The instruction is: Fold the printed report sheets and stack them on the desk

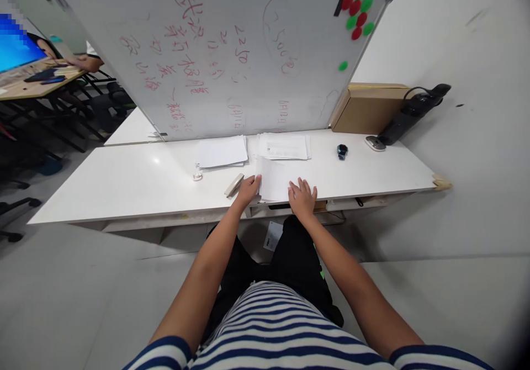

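White sheets of paper [274, 179] lie at the front edge of the white desk, between my hands. My left hand [248, 189] is closed on their left edge, thumb on top. With fingers spread, my right hand [302, 197] rests flat on their right side. Just left of my left hand is a long cream object that looks like a stapler [234, 185]. Behind the sheets lie a printed paper stack [285, 147] and, to its left, another paper stack [222, 152]. How many sheets my left hand pinches, I cannot tell.
A whiteboard [248, 83] with red writing and round magnets stands behind the desk [144, 188]. To the right are a watch [342, 151], a mouse [375, 143], a black bottle [412, 113] and a cardboard box [370, 110]. A small white object [197, 176] lies left.
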